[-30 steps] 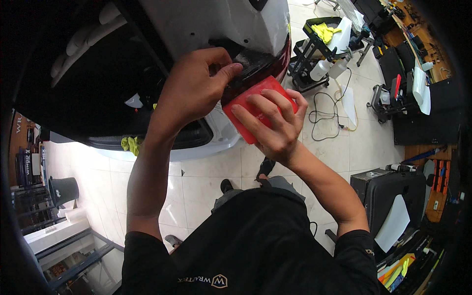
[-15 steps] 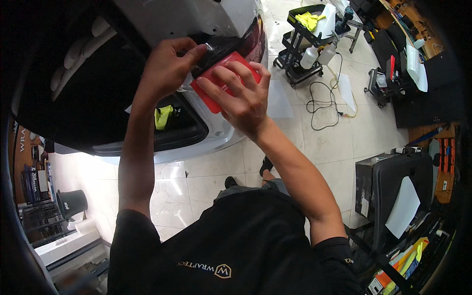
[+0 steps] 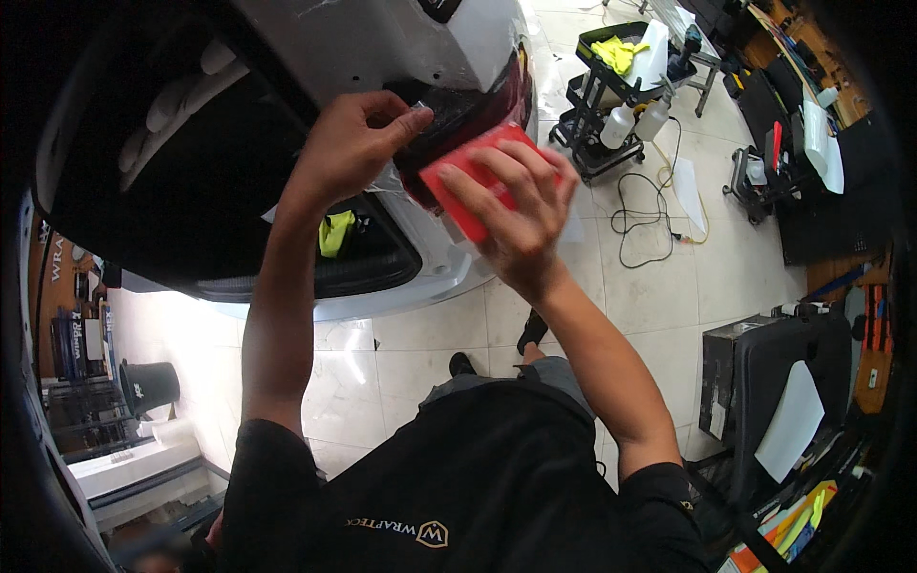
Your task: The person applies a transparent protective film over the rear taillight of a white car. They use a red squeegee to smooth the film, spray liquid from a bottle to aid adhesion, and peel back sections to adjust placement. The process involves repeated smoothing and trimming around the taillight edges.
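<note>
Since half a second ago, our right hand (image 3: 525, 218) has shifted rightward, away from our left hand (image 3: 346, 153). Our right fingers grip a red card (image 3: 458, 204) at the near edge of the car's (image 3: 325, 43) dark red tail light (image 3: 517, 99); our left fingers curl together, whether pinching anything we cannot tell.

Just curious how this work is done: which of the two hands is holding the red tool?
The right hand, spread across the flat red tool. The left hand, higher and farther left, does not touch it.
</note>
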Motion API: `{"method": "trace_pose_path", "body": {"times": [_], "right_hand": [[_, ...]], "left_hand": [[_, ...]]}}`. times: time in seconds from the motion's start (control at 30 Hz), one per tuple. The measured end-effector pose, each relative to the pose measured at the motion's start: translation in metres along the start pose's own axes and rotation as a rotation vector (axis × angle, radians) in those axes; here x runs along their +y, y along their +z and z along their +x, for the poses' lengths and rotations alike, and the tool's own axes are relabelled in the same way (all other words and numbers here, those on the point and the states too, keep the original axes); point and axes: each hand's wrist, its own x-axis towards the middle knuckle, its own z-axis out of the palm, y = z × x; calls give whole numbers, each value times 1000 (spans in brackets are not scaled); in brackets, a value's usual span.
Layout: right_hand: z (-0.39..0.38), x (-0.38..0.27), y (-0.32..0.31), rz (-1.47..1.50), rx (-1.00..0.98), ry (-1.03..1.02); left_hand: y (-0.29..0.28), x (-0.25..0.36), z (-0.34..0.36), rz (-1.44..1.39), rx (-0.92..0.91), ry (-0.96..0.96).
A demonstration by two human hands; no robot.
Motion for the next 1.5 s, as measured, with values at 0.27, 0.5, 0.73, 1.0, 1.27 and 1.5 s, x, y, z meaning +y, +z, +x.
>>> {"method": "trace_pose_path", "body": {"times": [0.27,0.5,0.73,1.0,1.27,1.5], "right_hand": [[16,15,43,14,-62,-63],[9,42,-13,89,-120,2],[-1,77,6,151,-133,11],[28,114,23,230,-68,-16],[12,166,8,379,-94,-74],[37,184,28,394,-79,-160]], "left_hand": [[8,-1,6,-156,10,-35],[8,12,7,-149,27,-177],[19,26,19,-119,34,-231],[26,38,23,-47,88,-240],[25,37,22,-49,113,-270],[23,41,23,-49,82,-331]]}}
